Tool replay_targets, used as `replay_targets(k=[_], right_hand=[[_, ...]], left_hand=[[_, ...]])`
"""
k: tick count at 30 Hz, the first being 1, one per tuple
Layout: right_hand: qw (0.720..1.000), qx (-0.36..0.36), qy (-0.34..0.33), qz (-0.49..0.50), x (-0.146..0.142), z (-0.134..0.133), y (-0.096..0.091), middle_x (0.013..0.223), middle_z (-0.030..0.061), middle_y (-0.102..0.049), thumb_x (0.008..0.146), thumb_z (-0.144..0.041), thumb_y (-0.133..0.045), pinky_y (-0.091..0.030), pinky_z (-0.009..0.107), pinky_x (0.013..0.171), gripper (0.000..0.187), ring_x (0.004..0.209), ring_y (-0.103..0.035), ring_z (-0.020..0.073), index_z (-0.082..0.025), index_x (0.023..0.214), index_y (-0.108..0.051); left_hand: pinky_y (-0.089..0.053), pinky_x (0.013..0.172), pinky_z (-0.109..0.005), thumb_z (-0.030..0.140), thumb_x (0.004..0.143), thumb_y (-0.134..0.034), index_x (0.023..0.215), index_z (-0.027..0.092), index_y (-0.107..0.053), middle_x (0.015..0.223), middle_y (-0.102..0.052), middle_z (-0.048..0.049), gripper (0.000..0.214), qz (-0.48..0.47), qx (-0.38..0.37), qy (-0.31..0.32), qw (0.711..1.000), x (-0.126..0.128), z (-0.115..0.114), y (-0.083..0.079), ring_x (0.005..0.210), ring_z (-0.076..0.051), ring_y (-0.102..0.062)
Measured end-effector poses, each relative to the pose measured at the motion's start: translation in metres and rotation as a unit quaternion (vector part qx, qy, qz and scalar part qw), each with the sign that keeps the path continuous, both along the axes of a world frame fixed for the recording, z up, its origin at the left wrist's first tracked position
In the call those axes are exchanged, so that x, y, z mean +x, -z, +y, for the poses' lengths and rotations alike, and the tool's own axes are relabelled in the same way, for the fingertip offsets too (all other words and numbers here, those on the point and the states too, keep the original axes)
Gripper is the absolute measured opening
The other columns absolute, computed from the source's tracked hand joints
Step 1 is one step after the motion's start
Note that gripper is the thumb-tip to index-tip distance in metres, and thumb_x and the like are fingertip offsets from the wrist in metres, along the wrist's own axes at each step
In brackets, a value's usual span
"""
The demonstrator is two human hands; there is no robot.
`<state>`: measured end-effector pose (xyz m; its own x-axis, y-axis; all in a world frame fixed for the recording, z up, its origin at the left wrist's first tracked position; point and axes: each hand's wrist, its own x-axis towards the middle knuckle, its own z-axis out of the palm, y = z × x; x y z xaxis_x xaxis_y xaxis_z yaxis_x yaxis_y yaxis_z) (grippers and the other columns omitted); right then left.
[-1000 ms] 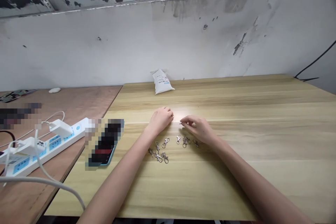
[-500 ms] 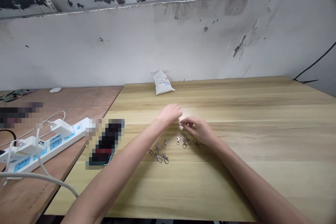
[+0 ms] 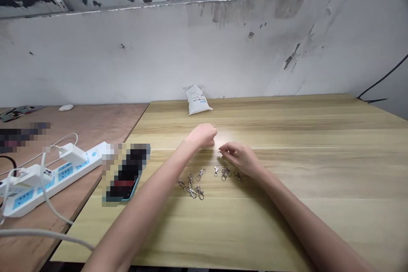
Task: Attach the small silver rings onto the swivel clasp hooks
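Observation:
My left hand (image 3: 204,135) is closed, fingers curled down above the wooden tabletop; what they may hold is hidden. To its right, my right hand (image 3: 239,155) pinches a small metal piece (image 3: 219,151) between thumb and forefinger; it is too small to make out fully. Silvery swivel snap hooks lie in two groups nearer to me. One loose group (image 3: 191,191) of several is beside my left forearm. Below my right hand is another group (image 3: 224,173), with a single snap hook (image 3: 216,170) at its left. A small ring (image 3: 188,163) shows beside my left forearm.
A white printed pouch (image 3: 198,100) stands at the back of the wooden table (image 3: 302,144). Left of my arm lies a blurred-out phone (image 3: 130,174). A white power strip (image 3: 66,174) with chargers and cables rests on the browner table at left. A wall rises behind.
My left hand has drawn slightly left and its fingers now curl downward, farther from my right hand. The right hand keeps its pinch in nearly the same place.

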<state>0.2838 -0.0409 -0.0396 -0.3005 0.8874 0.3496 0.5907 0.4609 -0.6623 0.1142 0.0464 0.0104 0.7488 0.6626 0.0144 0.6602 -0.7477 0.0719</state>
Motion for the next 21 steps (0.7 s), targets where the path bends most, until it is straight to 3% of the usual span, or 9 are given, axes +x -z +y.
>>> replay_targets(k=[7, 11, 18, 21], right_hand=[[0.998, -0.032, -0.022, 0.050, -0.004, -0.002, 0.001, 0.077, 0.0044, -0.072, 0.088, -0.032, -0.054, -0.049, 0.028, 0.060, 0.019, 0.065, -0.063, 0.0167, -0.020, 0.090, -0.069], [0.998, -0.036, -0.027, 0.045, -0.006, -0.001, 0.005, 0.075, 0.0034, -0.072, 0.088, -0.035, -0.055, -0.048, 0.028, 0.058, 0.020, 0.063, -0.062, 0.0165, -0.020, 0.090, -0.069], [0.995, -0.045, -0.023, 0.088, -0.009, -0.003, 0.004, 0.077, 0.0043, -0.072, 0.089, -0.035, -0.056, -0.052, 0.028, 0.061, 0.020, 0.067, -0.064, 0.0168, -0.020, 0.090, -0.070], [0.992, -0.043, -0.031, 0.114, -0.015, -0.005, 0.003, 0.079, 0.0046, -0.073, 0.089, -0.037, -0.058, -0.054, 0.029, 0.063, 0.020, 0.067, -0.064, 0.0169, -0.021, 0.091, -0.071]], left_hand=[[-0.047, 0.073, -0.028, 0.013, 0.075, -0.066, 0.072, 0.019, -0.071, 0.078, -0.071, -0.0024, 0.009, -0.147, -0.069, 0.003, 0.987, -0.046, -0.028, 0.009, 0.079, -0.018, -0.063], [-0.050, 0.072, -0.025, 0.013, 0.077, -0.066, 0.073, 0.018, -0.071, 0.077, -0.071, -0.0008, 0.008, -0.229, -0.107, -0.028, 0.967, -0.066, -0.039, 0.015, 0.075, -0.014, -0.064], [-0.056, 0.068, -0.027, 0.026, 0.086, -0.061, 0.089, 0.013, -0.068, 0.084, -0.072, -0.0061, 0.015, -0.361, -0.106, -0.150, 0.914, -0.095, -0.062, 0.017, 0.076, -0.016, -0.068], [-0.056, 0.069, -0.027, 0.032, 0.084, -0.065, 0.094, 0.016, -0.072, 0.091, -0.075, -0.0072, 0.021, -0.422, -0.182, -0.205, 0.864, -0.093, -0.070, 0.019, 0.080, -0.018, -0.070]])
